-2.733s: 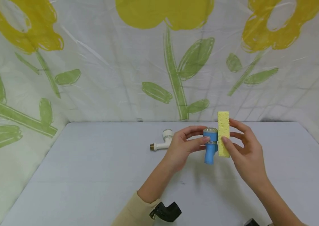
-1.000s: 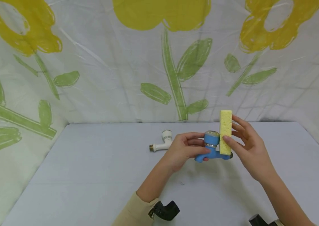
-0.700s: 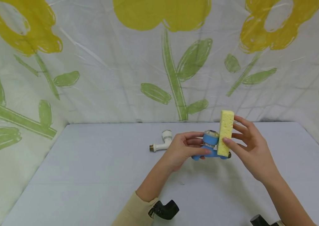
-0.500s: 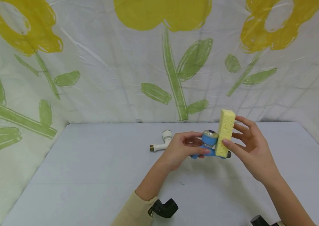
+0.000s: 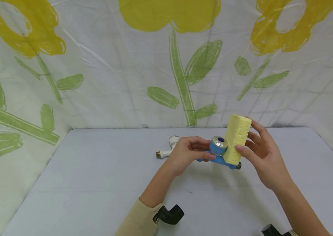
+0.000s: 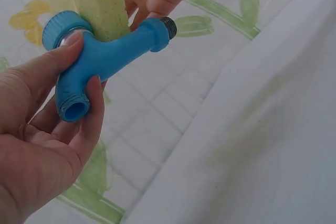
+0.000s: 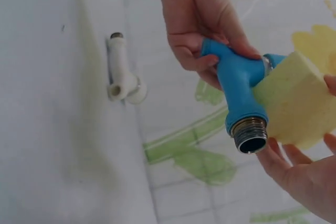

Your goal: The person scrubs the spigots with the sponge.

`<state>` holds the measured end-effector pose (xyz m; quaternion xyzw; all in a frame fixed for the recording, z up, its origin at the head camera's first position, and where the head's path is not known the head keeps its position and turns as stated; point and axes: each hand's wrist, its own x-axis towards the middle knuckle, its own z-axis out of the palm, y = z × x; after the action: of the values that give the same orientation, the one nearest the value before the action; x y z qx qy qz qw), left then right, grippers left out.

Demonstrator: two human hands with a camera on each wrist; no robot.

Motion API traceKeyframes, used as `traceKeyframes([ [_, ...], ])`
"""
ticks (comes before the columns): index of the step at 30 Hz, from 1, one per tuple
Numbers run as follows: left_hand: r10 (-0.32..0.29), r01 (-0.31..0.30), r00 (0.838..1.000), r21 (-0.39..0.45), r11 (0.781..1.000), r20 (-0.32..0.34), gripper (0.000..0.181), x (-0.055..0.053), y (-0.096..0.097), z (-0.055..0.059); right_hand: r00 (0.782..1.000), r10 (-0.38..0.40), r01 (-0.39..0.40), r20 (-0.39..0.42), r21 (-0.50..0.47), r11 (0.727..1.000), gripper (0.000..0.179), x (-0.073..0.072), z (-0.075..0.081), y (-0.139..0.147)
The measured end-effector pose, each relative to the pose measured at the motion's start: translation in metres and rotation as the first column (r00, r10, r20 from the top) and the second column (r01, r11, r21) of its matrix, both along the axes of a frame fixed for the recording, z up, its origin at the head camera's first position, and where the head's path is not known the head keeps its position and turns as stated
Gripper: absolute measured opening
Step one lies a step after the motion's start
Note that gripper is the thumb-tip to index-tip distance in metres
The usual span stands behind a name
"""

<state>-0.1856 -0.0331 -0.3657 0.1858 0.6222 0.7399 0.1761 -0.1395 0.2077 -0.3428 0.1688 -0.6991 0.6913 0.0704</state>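
Note:
My left hand (image 5: pixel 184 154) grips a blue tap (image 6: pixel 107 56) by its spout end, thumb on the body by the knob and fingers curled underneath. The tap is held up over the table, its threaded end (image 7: pixel 251 134) pointing right and its silver-topped knob (image 5: pixel 218 144) tilted toward the head camera. In my right hand (image 5: pixel 263 157) a yellow sponge block (image 5: pixel 237 139) is pinched between thumb and fingers. The sponge stands nearly upright against the tap, between knob and threaded end. It covers part of the tap's body in the head view.
A white tap (image 7: pixel 119 72) with a brass thread lies on the table behind my left hand. The white table (image 5: pixel 95 183) ends at a back sheet (image 5: pixel 119 98) painted with flowers. Black wrist devices (image 5: pixel 170 214) sit at both sleeves.
The tap has turned from spout-toward-camera to lying sideways, and its knob now leans toward the camera. The sponge has swivelled to show its broad face while staying against the tap. The white tap stays put.

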Motion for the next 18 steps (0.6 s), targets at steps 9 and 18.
traceKeyframes([
  [9, -0.035, 0.037, 0.999, 0.093, 0.995, -0.023, 0.040, -0.0005, 0.0003, -0.0011, 0.998, -0.006, 0.007, 0.069, -0.013, 1.000, 0.070, -0.0008, -0.0035, 0.0006],
  [18, -0.039, 0.038, 0.993, -0.007, 0.999, -0.113, 0.038, -0.0020, -0.0003, -0.0001, 0.999, -0.048, 0.048, 0.006, 0.054, 0.997, 0.062, -0.0003, 0.0000, -0.0010],
])
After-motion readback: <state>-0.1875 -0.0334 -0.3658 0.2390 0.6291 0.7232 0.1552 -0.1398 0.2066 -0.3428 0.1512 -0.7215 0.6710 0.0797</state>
